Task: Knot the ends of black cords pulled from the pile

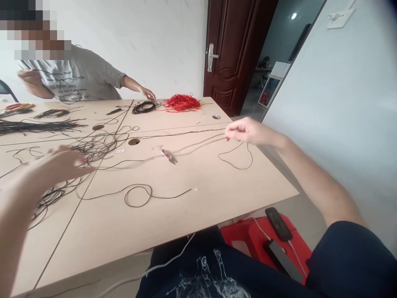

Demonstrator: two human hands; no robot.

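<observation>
Two bare hands reach over the pale surface (pixel 173 223), well apart. The right hand (pixel 240 130) has its thumb and fingertips pinched together on dark cord (pixel 198 145), which stretches leftward in two blurred strands; the fingers hide the exact grip. Below that hand lies a thin loop (pixel 235 167), and whether it belongs to the pinched length is unclear. The left hand (pixel 63 163), smeared by blur, has its fingers partly spread beside tangled cords (pixel 102 145) and covers some of them; I cannot tell whether it has hold of a strand. Its forearm is cut off by the frame edge. Between the hands, snips (pixel 168 156) lie on the surface, just beside the cord. Across from them, a co-worker's head is masked by coarse blocks; one co-worker's hand (pixel 149 94) is at a black coil (pixel 144 107) near a red bundle (pixel 182 102). Lower right, a navy sleeve (pixel 350 256) partly hides a red stool (pixel 231 231).
</observation>
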